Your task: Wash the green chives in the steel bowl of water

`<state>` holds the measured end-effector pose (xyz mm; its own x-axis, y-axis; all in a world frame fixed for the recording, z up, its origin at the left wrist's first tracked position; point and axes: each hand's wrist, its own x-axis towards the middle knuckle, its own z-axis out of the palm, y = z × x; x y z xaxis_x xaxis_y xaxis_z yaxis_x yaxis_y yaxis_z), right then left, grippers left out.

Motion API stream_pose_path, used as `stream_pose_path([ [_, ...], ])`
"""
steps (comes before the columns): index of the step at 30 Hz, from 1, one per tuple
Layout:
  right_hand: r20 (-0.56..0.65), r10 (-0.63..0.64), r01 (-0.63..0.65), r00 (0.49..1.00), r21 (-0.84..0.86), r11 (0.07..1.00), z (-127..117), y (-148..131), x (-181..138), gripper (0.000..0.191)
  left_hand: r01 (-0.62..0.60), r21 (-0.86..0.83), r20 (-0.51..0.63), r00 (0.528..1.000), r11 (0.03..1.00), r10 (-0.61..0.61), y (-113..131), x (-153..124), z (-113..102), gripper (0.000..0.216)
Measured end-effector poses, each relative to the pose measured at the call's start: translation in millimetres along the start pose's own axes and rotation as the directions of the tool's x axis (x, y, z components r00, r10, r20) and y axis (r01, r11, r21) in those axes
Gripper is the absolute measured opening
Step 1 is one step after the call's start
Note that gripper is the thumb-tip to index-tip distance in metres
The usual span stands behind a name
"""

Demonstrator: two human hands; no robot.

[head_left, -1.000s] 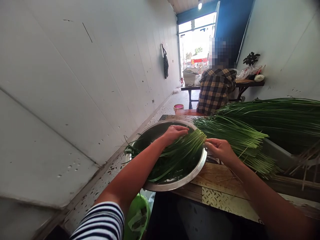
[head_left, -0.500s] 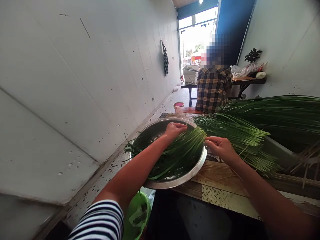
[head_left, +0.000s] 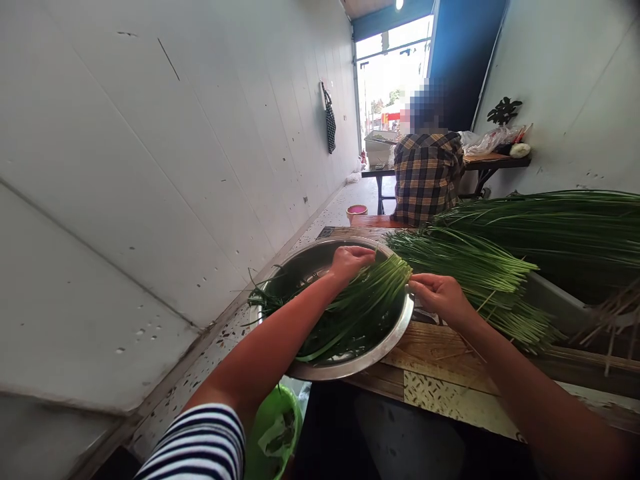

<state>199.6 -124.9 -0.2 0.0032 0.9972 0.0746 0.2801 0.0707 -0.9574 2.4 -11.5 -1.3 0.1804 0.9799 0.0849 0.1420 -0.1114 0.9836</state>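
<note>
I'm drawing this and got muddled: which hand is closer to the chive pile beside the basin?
Right. The right hand is by the basin's rim, close to the chive pile; the left hand is farther away, above the basin.

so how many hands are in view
2: left hand over the round silver metal basin, right hand at the pale stem ends of the long green leaves. The hands of the person in the brown plaid shirt are hidden.

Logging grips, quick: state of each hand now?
Left hand: closed; what it holds can't be told.
Right hand: closed on the tips of the greens.
</note>
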Motion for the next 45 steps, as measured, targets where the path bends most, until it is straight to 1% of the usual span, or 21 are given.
stream_pose_path([
  [5, -0.012, 0.018, -0.018, 1.000, -0.015, 1.000, 0, 0, 1, 0.046, 0.004, -0.022, -0.029, 1.000, 1.000, -0.004, 3, -2, 3, 0.025],
  [9, -0.016, 0.005, -0.005, 1.000, -0.019, 1.000, -1, 2, 1, 0.048, 0.019, -0.033, -0.056, 0.998, 0.999, -0.021, 5, -1, 4, 0.026],
  [16, 0.000, -0.003, 0.003, 1.000, -0.012, 1.000, -1, 3, 1, 0.045, -0.057, 0.005, -0.045, 0.997, 0.998, 0.057, 6, -2, 5, 0.024],
  [20, -0.008, -0.006, 0.006, 1.000, -0.027, 1.000, -1, 4, 2, 0.044, -0.076, 0.015, -0.062, 0.995, 0.997, 0.077, 7, -3, 6, 0.022],
  [24, -0.010, -0.014, 0.014, 1.000, -0.036, 0.999, -1, 3, 1, 0.045, -0.054, -0.009, -0.076, 0.996, 0.999, 0.053, 8, -3, 7, 0.022],
  [29, -0.013, -0.024, 0.023, 1.000, -0.054, 0.998, 0, 0, 1, 0.045, -0.051, -0.055, -0.062, 0.997, 0.997, 0.047, 8, -4, 8, 0.025],
  [33, -0.011, -0.023, 0.023, 1.000, -0.051, 0.998, -1, 0, 0, 0.043, -0.056, -0.050, -0.061, 0.997, 0.997, 0.053, 9, -4, 9, 0.023],
  [38, -0.011, -0.026, 0.025, 1.000, -0.041, 0.999, -1, 2, 0, 0.044, -0.033, -0.087, -0.073, 0.997, 0.996, 0.027, 11, -4, 9, 0.022],
  [45, -0.011, -0.023, 0.023, 1.000, -0.056, 0.998, -2, 2, 0, 0.045, -0.039, -0.054, -0.075, 0.997, 0.998, 0.035, 10, -4, 9, 0.021],
])
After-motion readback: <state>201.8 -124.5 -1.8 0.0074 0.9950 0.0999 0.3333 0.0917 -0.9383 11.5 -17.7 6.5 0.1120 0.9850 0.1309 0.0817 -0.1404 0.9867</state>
